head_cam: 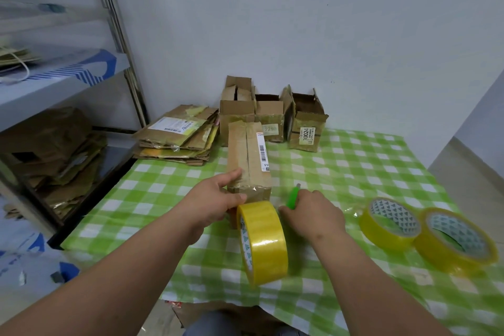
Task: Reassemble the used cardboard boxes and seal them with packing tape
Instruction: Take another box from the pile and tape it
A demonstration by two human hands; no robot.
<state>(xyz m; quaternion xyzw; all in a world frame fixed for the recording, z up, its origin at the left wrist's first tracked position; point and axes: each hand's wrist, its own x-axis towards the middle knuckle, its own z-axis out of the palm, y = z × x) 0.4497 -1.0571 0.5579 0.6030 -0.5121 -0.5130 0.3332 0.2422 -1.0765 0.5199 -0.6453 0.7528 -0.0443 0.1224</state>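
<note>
- The left hand holds the near end of a taped cardboard box, its grip set around the box's near left corner, thumb on the near face.
- This box lies lengthwise at the counter centre.
- A yellow tape roll stands on edge just near the box.
- The right hand has its grip closed on a green cutter.
- 2 more tape rolls lie flat at the right.
- 3 open boxes stand far; flattened boxes are stacked far left.
</note>
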